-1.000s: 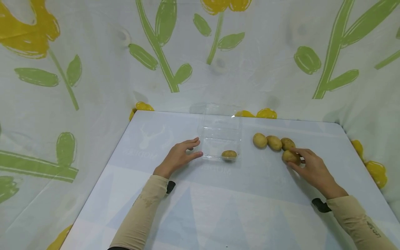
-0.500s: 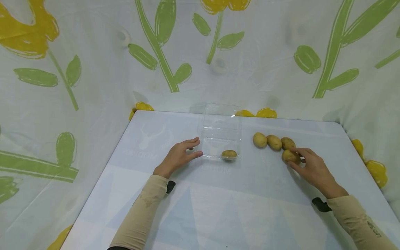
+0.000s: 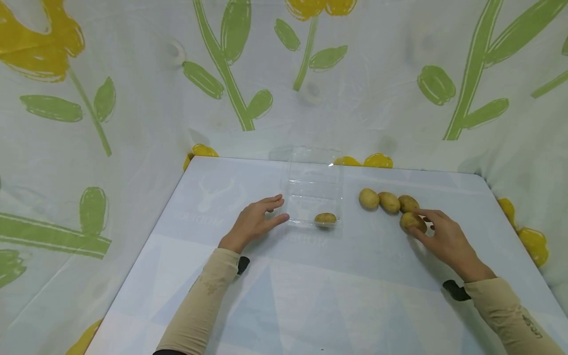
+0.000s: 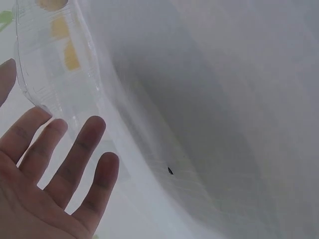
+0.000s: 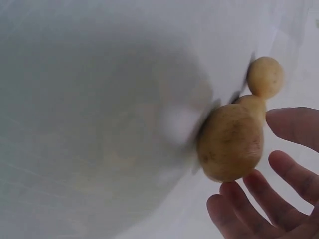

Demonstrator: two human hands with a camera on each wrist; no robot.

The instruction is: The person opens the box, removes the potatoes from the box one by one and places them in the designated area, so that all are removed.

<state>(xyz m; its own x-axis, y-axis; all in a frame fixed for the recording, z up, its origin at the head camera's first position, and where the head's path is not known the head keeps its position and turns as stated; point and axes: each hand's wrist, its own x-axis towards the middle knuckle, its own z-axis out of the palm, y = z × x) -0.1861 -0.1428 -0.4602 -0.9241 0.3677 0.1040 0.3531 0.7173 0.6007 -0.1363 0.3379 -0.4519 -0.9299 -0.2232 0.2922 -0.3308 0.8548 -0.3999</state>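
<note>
My left hand (image 3: 255,222) hovers at the left side of a clear plastic clamshell container (image 3: 313,202). Its fingers are spread and hold nothing; in the left wrist view the fingertips (image 4: 39,115) are close to the container's edge, and contact is unclear. One potato (image 3: 326,219) lies in the container's front right corner. My right hand (image 3: 447,240) reaches over the nearest potato (image 3: 410,223), thumb and fingers loosely apart around it. In the right wrist view this potato (image 5: 230,144) rests on the table, and a small gap separates it from the thumb (image 5: 294,127).
Behind the nearest potato are three more potatoes, the left one (image 3: 369,199), the middle one (image 3: 389,202) and the right one (image 3: 408,202), in a touching row. The container's raised lid (image 3: 316,160) leans toward the flowered curtain (image 3: 377,74) behind the white table (image 3: 310,296).
</note>
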